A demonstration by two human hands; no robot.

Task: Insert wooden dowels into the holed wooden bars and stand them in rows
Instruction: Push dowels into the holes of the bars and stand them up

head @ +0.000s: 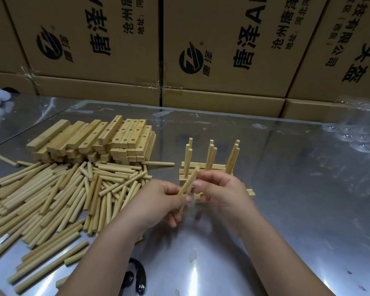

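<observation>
My left hand (158, 201) and right hand (220, 193) meet at mid-frame over a shiny metal table (286, 189). Both hold one dowel (187, 184), tilted, top end leaning right. L hand pinches the lower part btwn thumb and fingers, which are curled around it; a second stick end seems to poke out below that hand, can't be sure. R hand pinches the upper end w/ thumb and curled index finger.

Under my R hand lies a short bar (201, 198) on the table, mostly hidden; can't tell if the hand touches it.

Just behind my hands stand the finished bars (209, 166), packed side by side, w/ upright dowels in approx. three clusters: left, middle, right.

To the left, a big loose pile of dowels (51, 199) spreads across the table. Behind the pile, a stack of bars with holes (98, 139).

Cardboard boxes (222, 50) w/ printed black text form a wall at the back. Crinkled clear plastic (361, 133) at far right. A black object (139, 280) sits at the near edge, btwn my forearms.
</observation>
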